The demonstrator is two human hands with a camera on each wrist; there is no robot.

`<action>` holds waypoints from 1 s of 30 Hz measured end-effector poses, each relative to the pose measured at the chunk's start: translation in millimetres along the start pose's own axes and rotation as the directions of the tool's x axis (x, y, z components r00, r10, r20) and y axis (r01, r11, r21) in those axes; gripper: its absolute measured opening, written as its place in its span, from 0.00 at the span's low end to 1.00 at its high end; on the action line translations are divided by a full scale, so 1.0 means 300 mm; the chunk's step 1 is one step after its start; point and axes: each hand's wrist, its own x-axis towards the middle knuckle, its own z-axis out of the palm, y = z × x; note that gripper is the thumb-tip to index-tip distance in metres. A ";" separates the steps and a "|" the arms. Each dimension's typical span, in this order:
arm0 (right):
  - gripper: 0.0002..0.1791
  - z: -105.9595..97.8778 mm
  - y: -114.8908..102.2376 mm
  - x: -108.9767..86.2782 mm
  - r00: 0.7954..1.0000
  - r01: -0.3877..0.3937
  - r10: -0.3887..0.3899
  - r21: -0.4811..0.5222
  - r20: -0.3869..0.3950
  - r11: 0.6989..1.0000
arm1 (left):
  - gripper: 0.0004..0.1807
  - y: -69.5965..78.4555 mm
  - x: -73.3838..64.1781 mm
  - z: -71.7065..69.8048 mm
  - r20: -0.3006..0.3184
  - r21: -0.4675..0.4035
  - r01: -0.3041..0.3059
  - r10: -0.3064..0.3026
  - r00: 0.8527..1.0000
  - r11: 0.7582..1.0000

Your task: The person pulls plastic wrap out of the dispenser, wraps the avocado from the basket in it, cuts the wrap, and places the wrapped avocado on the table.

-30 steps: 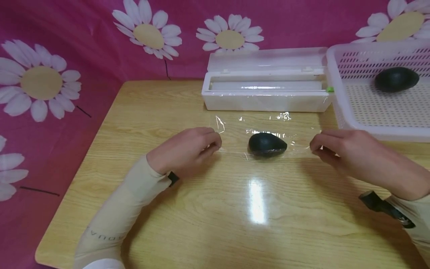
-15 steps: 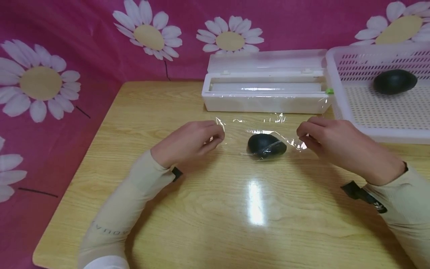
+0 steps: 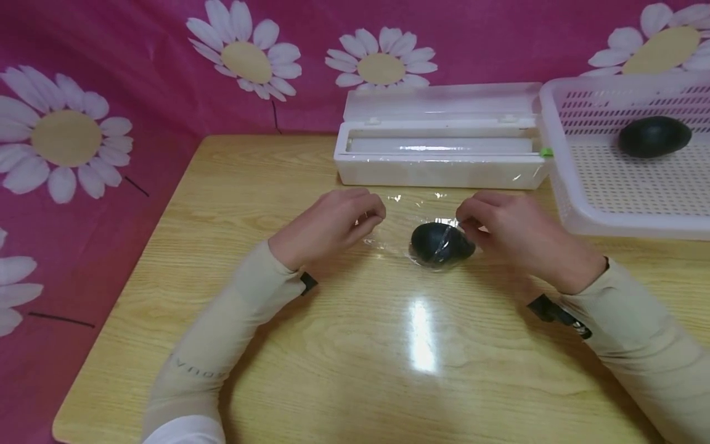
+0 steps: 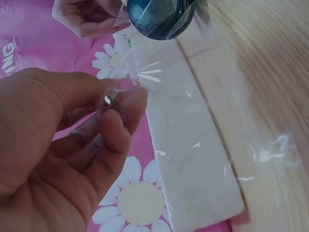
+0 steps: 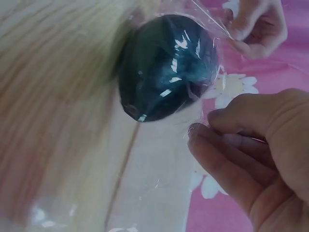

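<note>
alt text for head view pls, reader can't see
Left hand and right hand pinch clear film partly covering a dark fruit on a wooden table; behind, an open white box, and at right, a basket holding another dark fruit.

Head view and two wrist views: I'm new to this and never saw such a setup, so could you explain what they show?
There is no machine here, just a person's bare left hand and right hand. The head view comes from a camera worn on the head, looking forward and down; the other two come from one camera on each wrist, close to that hand's work. Both hands pinch clear film, which passes over a dark rounded object. Behind them on the wooden table stand an open white box with a roll inside and, to the right, a white basket holding a second dark object.
</note>
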 end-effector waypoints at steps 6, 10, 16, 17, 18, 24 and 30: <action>0.09 0.021 -0.008 -0.005 0.998 -0.007 0.004 0.043 0.062 0.999 | 0.07 0.019 0.042 0.014 -0.039 0.045 -0.024 0.026 0.999 0.999; 0.09 0.022 -0.019 -0.007 0.992 -0.037 0.030 0.051 0.125 0.998 | 0.07 0.037 0.064 0.017 -0.072 0.067 -0.054 0.059 0.996 0.996; 0.14 0.027 -0.026 -0.011 0.979 -0.084 0.073 0.051 0.188 0.995 | 0.07 0.052 0.097 0.021 -0.148 0.066 -0.142 0.150 0.978 0.988; 0.16 0.028 -0.026 -0.011 0.978 -0.083 0.072 0.048 0.195 0.995 | 0.07 0.055 0.103 0.021 -0.156 0.071 -0.154 0.164 0.974 0.985; 0.18 0.030 -0.025 -0.011 0.978 -0.079 0.068 0.046 0.199 0.996 | 0.07 0.060 0.109 0.021 -0.160 0.078 -0.165 0.176 0.971 0.983; 0.30 0.036 -0.025 -0.013 0.963 -0.100 0.082 0.057 0.256 0.993 | 0.07 0.092 0.139 0.037 -0.110 0.086 -0.198 0.207 0.972 0.976; 0.36 0.048 -0.025 -0.021 0.955 -0.096 0.079 0.047 0.286 0.994 | 0.10 0.110 0.165 0.070 -0.049 0.034 -0.185 0.187 0.981 0.982</action>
